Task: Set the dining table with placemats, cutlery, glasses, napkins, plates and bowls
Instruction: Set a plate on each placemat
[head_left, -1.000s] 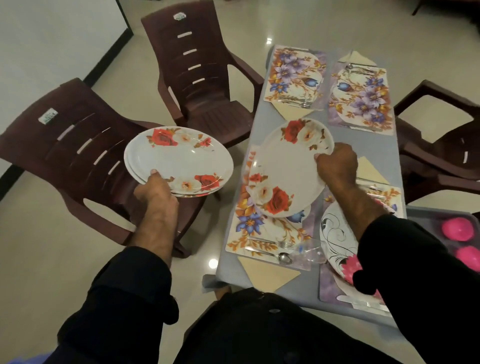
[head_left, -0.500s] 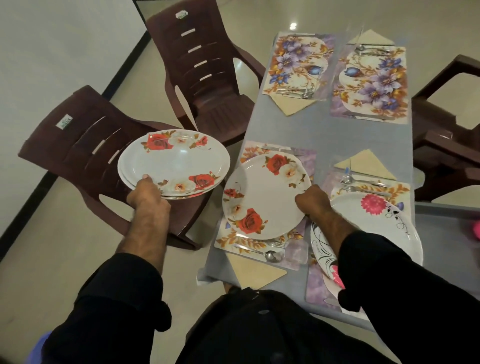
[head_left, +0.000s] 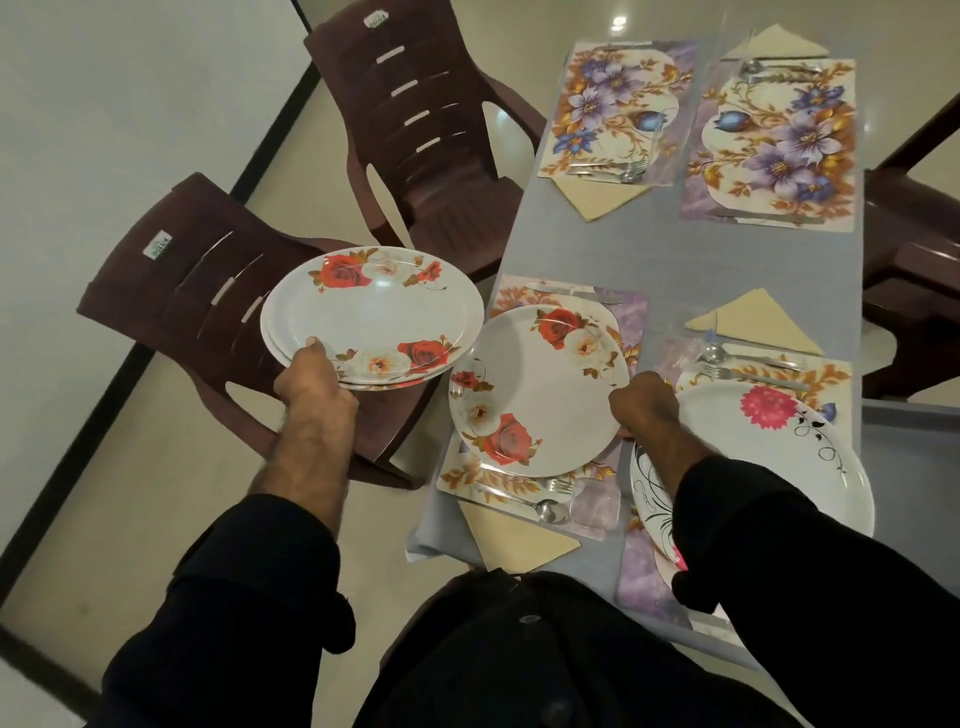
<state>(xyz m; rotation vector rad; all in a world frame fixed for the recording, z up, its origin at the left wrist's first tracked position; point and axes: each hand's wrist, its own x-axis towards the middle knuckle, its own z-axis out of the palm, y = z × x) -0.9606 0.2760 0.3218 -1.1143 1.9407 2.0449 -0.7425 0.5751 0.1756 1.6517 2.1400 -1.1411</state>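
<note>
Fingers of the right hand (head_left: 644, 402) are curled on the right rim of a rose plate (head_left: 535, 389), which lies on the near left placemat (head_left: 631, 312) at the centre of the frame; whether the plate fully rests there I cannot tell. Fingers of the left hand (head_left: 317, 382) are grasping the near edge of a stack of rose plates (head_left: 371, 317), held in the air left of the desk (head_left: 675, 249), above a brown chair (head_left: 171, 306).

To judge from this, the work is about half done. All four placemats lie on the desk, each with cutlery and a folded napkin beside it. At the lower right, another plate with a pink flower (head_left: 769, 452) already sits on its mat. The two far placemats (head_left: 774, 145), in the upper right of the frame, have no plates yet, and the stack probably goes there. A clear glass (head_left: 597, 501) seems to stand near the spoon at the near left place; other glasses are hard to see. No bowls are visible on the desk.
</note>
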